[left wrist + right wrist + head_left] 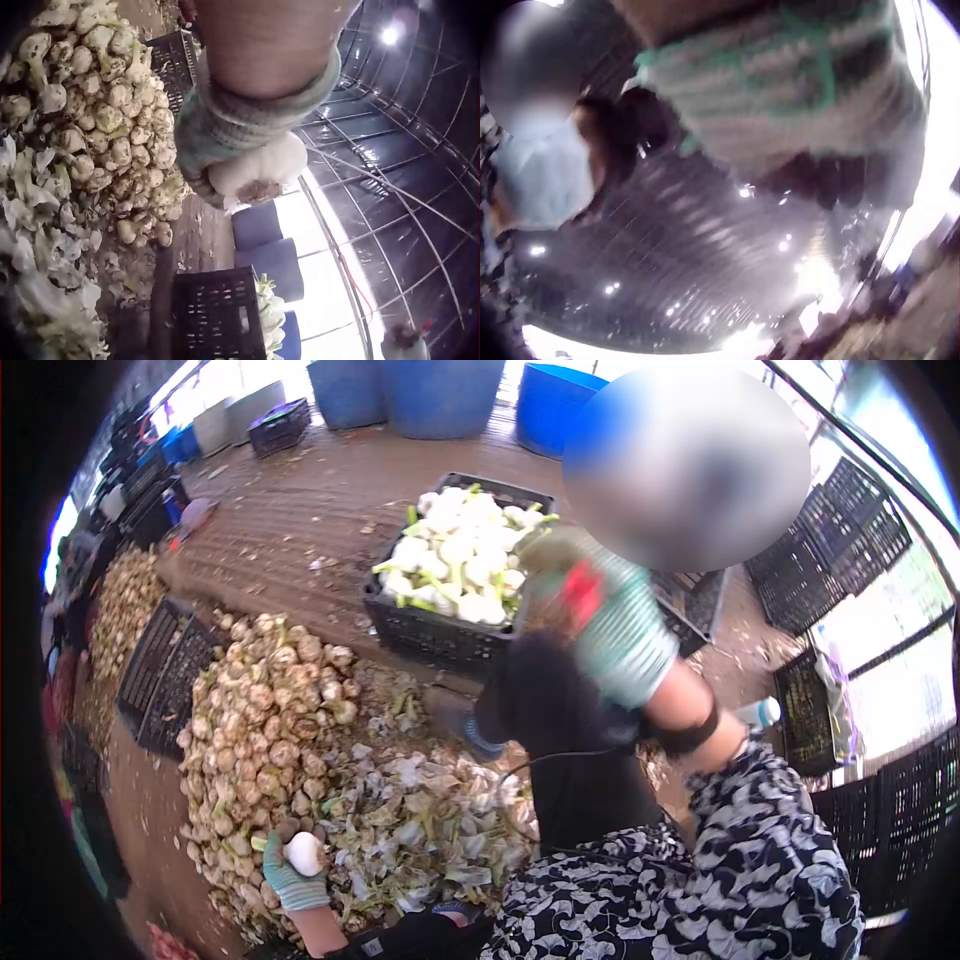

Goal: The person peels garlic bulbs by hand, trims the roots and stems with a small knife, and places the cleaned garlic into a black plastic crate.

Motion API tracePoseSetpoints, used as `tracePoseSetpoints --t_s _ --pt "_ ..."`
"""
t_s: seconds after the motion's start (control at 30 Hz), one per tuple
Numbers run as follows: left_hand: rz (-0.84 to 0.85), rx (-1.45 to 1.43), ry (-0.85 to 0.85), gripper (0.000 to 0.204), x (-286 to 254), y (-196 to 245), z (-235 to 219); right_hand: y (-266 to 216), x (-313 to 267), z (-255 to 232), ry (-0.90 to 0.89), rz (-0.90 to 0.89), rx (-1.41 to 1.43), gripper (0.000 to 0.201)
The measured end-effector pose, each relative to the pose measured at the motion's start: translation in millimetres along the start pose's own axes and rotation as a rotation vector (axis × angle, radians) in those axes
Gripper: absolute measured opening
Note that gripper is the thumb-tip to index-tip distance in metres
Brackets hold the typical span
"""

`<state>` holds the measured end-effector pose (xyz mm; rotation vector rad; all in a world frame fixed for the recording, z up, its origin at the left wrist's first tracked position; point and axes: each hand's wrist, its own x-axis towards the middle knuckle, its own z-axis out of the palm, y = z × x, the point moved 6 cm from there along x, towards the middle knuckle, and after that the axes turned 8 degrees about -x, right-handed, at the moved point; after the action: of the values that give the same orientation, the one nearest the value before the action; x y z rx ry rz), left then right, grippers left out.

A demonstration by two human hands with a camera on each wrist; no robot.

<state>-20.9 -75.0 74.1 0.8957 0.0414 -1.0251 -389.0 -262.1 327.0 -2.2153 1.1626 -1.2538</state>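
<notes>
My gloved left hand (pixel 292 885) grips a white garlic bulb (pixel 304 854) over the edge of the garlic pile (pixel 260 740). Its short green stem points left, and the brown root end of the bulb shows in the left wrist view, where the glove (pixel 217 142) wraps round it. Raised at the right, my gloved right hand (pixel 610 620) is blurred by motion. A small red object (pixel 581 595) shows at its fingers; I cannot tell its kind. Behind that hand stands a black crate (pixel 440 640) heaped with trimmed white garlic bulbs (pixel 465 555).
Papery peelings and leaf scraps (pixel 430 820) cover the floor beside the pile. An empty-looking black crate (pixel 165 680) leans at the pile's left. Blue tubs (pixel 440 400) line the back, and more black crates (pixel 835 545) are stacked on the right.
</notes>
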Motion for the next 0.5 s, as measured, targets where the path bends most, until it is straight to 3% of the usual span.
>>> tracePoseSetpoints --t_s 0.03,0.07,0.1,0.13,0.17,0.2,0.23,0.3,0.33,0.37,0.4,0.43,0.5 --pt "0.0 0.032 -0.023 0.023 -6.2 -3.1 10.2 39.5 0.5 -38.4 0.192 -0.025 0.073 0.021" --pt "-0.031 -0.008 -0.048 0.026 -8.4 -7.8 16.6 90.0 -6.3 -65.5 0.198 0.25 0.247 0.021" --pt "-0.059 -0.048 -0.069 0.029 -9.3 -11.1 17.0 142.3 -22.3 -83.1 0.323 0.433 0.461 0.019" --pt "-0.122 -0.037 -0.103 0.032 -6.4 -16.6 12.4 195.4 -44.2 -102.5 0.335 0.533 0.35 0.017" --pt "-0.122 -0.02 -0.106 0.032 -5.3 -16.7 7.4 283.3 -68.6 -105.7 0.194 0.553 0.473 0.016" --pt "-0.155 0.032 -0.082 0.033 -5.3 -18.7 0.7 316.4 -91.8 -91.4 -0.113 0.543 0.848 0.014" --pt "-0.19 0.082 -0.055 0.033 -9.1 -23.4 4.6 282.4 -119.0 -97.3 0.016 1.108 0.199 0.012" --pt "-0.223 0.161 -0.109 0.032 -17.8 -34.8 14.2 329.7 -149.9 -95.2 -0.193 0.852 -0.107 0.015" --pt "-0.18 0.095 -0.011 0.034 -15.5 -39.9 7.3 404.9 -197.0 -72.7 -0.401 0.916 -0.39 0.02" --pt "-0.13 0.028 0.09 0.035 -15.4 -41.6 -1.6 396.3 -206.4 -61.6 -0.369 0.938 -0.492 0.026" --pt "-0.148 0.161 0.027 0.039 -12.0 -39.5 -7.8 379.6 -213.1 -44.3 -0.594 1.156 -0.472 0.029" --pt "-0.137 0.168 0.042 0.039 -21.1 -41.0 2.6 386.7 -218.7 -23.5 -0.694 1.148 -0.494 0.033" --pt "-0.146 0.39 -0.037 0.042 -42.0 -48.5 28.4 383.7 -212.9 16.1 -0.494 1.006 -0.534 0.037"
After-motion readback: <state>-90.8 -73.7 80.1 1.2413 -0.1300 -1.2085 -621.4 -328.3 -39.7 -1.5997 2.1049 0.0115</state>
